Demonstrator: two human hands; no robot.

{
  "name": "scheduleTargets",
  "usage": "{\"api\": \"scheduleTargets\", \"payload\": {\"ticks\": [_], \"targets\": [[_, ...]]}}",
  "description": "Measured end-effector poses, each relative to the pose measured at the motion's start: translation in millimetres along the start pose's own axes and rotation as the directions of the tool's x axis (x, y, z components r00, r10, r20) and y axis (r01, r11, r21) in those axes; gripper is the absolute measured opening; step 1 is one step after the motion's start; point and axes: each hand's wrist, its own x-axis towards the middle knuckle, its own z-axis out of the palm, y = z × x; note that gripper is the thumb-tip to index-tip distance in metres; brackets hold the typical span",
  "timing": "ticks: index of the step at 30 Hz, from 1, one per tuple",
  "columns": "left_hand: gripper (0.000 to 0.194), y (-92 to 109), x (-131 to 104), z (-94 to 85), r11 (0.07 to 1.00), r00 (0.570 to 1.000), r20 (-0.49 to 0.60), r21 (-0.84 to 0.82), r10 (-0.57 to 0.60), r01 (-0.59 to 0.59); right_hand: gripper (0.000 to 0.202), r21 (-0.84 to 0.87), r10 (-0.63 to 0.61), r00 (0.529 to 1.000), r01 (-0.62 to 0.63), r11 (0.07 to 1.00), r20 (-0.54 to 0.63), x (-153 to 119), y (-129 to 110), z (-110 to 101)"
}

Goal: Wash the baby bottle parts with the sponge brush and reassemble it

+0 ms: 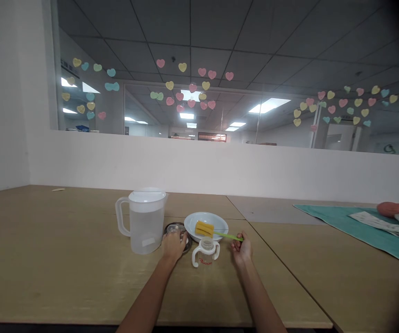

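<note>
My right hand (241, 249) is closed around the green handle of a sponge bottle brush (204, 228). The brush's yellow sponge head lies over the pale bowl (189, 225). Left of the bowl, my left hand (174, 245) reaches over a dark round dish (187, 247) with its fingers curled at a clear object (176, 228); what they grip is partly hidden. Between my hands stands an open clear baby bottle (206, 257) with two white side handles and red print. A translucent lidded pitcher (146, 226) holding clear liquid is just left of my left hand.
Wooden tables (64, 268) meet at a seam right of my right hand. Farther right lie a teal cloth (355, 231), a patterned white cloth (376, 224) and a reddish object (392, 209). A white wall (192, 164) with windows above borders the back.
</note>
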Motion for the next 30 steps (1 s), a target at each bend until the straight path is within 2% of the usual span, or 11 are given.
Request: {"api": "scheduleTargets", "payload": {"ticks": [11, 13, 15, 18, 21, 23, 25, 28, 30], "targets": [[0.035, 0, 0, 4.1, 0.999, 0.999, -0.024, -0.028, 0.033, -0.034, 0.04, 0.034, 0.031, 0.999, -0.031, 0.999, -0.007, -2, -2, 1], [0.032, -1, 0, 3.7, 0.998, 0.997, -0.062, -0.045, 0.043, -0.046, 0.04, 0.044, 0.038, 0.999, -0.038, 0.998, -0.008, -3, -2, 2], [0.03, -4, 0, 1.5, 0.991, 0.987, -0.145, -0.102, 0.076, -0.092, 0.039, 0.059, 0.046, 0.999, -0.046, 0.997, -0.009, -3, -2, 2], [0.031, -6, -4, -3.7, 0.932, 0.928, -0.328, -0.245, 0.178, -0.266, 0.036, 0.085, 0.058, 0.998, -0.057, 0.995, -0.011, -2, -2, 2], [0.031, -1, -11, -6.7, 0.793, 0.822, -0.45, -0.326, 0.349, -0.515, 0.032, 0.101, 0.066, 0.998, -0.065, 0.993, -0.01, -1, -2, 1], [0.034, 8, -18, -6.4, 0.697, 0.756, -0.468, -0.34, 0.457, -0.631, 0.032, 0.105, 0.065, 0.998, -0.064, 0.992, -0.007, -1, -1, 0], [0.038, 18, -23, -4.9, 0.628, 0.71, -0.465, -0.347, 0.529, -0.696, 0.031, 0.105, 0.057, 0.998, -0.057, 0.993, -0.002, 0, 0, -1], [0.043, 31, -28, -2.3, 0.565, 0.657, -0.465, -0.342, 0.593, -0.751, 0.032, 0.097, 0.042, 0.999, -0.043, 0.994, 0.009, 3, 2, -2], [0.046, 36, -30, -0.7, 0.547, 0.637, -0.459, -0.331, 0.619, -0.769, 0.034, 0.091, 0.034, 0.999, -0.036, 0.995, 0.014, 5, 3, -4]]}}
